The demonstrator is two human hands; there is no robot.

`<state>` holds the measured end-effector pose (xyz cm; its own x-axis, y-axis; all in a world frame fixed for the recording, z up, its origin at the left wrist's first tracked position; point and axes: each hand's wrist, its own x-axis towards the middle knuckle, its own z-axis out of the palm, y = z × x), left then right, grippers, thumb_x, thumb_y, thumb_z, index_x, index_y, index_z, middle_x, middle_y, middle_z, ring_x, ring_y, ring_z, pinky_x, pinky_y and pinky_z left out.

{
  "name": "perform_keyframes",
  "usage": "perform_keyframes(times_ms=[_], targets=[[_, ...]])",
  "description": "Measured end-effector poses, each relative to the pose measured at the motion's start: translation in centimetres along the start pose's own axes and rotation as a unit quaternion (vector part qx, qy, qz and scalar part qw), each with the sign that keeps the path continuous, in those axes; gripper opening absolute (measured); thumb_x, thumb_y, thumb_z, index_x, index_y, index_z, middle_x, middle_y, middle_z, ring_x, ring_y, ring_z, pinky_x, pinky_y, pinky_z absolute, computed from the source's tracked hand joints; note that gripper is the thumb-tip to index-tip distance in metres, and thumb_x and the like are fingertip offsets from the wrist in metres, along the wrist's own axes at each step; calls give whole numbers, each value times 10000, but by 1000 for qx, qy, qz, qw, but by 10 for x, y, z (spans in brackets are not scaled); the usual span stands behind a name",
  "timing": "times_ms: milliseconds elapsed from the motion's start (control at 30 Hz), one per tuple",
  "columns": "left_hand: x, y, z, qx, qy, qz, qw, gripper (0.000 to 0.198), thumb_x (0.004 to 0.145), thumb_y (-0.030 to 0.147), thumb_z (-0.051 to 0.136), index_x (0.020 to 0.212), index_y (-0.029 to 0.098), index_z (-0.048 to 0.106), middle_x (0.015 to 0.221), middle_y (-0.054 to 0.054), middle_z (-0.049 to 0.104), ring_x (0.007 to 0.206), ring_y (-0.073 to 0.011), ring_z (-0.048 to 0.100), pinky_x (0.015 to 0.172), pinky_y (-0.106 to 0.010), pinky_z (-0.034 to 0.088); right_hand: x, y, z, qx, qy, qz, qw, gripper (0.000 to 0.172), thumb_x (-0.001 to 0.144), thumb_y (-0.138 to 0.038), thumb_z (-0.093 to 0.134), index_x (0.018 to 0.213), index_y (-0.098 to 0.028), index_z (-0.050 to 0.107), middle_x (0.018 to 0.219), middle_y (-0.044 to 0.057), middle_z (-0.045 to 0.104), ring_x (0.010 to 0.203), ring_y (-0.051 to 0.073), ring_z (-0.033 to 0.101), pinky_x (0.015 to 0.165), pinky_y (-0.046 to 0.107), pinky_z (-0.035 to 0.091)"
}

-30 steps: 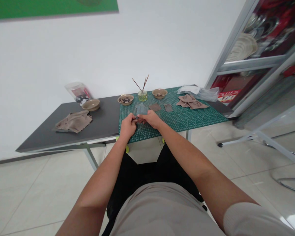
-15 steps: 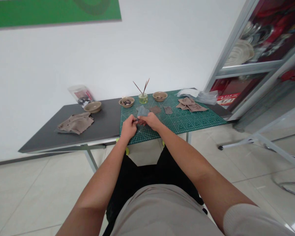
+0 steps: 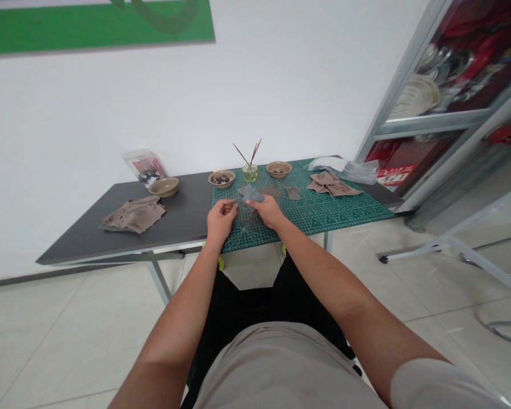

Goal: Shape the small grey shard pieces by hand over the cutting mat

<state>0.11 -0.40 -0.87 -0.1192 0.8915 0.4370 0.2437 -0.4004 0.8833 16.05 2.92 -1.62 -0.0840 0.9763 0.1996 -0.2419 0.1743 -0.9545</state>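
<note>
My left hand [image 3: 221, 220] hangs over the near left part of a green cutting mat [image 3: 323, 213], its fingers curled together, with nothing I can make out in them. My right hand [image 3: 267, 211] is close by and pinches a small grey-blue sheet of abrasive-looking material [image 3: 252, 196] at its fingertips. Beyond the hands, two small brownish-grey rectangular pieces [image 3: 272, 191] [image 3: 293, 193] lie flat on the mat. A crumpled taupe cloth [image 3: 332, 184] rests at the mat's right.
A glass jar of greenish liquid [image 3: 250, 173] holds thin sticks between a bowl of small dark pieces [image 3: 221, 179] and a second bowl [image 3: 279, 169]. A dark table [image 3: 183, 210] carries another bowl [image 3: 163, 187], a taupe cloth [image 3: 134, 215] and a plastic bag [image 3: 145, 168].
My hands have drawn slightly apart. The grey-blue sheet has lifted off the mat and now sits at my right fingertips. The view has tilted a little lower on the table.
</note>
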Motion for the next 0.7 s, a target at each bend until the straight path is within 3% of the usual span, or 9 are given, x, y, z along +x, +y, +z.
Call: perform_keyframes(times_ms=[133, 267, 500, 700], targets=[[1, -4, 1, -31, -19, -14, 999, 211, 742, 303, 697, 905, 180, 643, 738, -3, 672, 701, -137, 639, 710, -268, 505, -4, -8, 1, 42, -27, 8, 999, 463, 576, -474, 831, 849, -178, 602, 708, -3, 657, 579, 122, 566, 534, 247, 456], [2, -1, -2, 17, -43, 9, 999, 157, 725, 258, 690, 861, 181, 703, 831, -25, 711, 766, -151, 647, 756, -286, 511, -5, -10, 0, 30, -65, 21, 997, 451, 582, -463, 834, 857, -170, 629, 691, -15, 639, 573, 105, 549, 505, 219, 422], [-2, 6, -2, 68, -70, 5, 995, 84, 696, 182, 646, 774, 179, 677, 686, 24, 651, 635, -116, 575, 645, -239, 461, -3, -10, 0, -4, -103, 18, 994, 430, 570, -444, 842, 821, -157, 645, 701, -13, 632, 599, 104, 534, 519, 222, 417], [-5, 8, -1, 138, -60, 7, 989, 55, 710, 171, 610, 735, 183, 658, 639, 43, 612, 606, -109, 536, 618, -234, 410, -5, -11, 4, -74, -128, 26, 989, 409, 620, -501, 814, 766, -147, 670, 638, 12, 639, 570, 124, 557, 489, 230, 444]])
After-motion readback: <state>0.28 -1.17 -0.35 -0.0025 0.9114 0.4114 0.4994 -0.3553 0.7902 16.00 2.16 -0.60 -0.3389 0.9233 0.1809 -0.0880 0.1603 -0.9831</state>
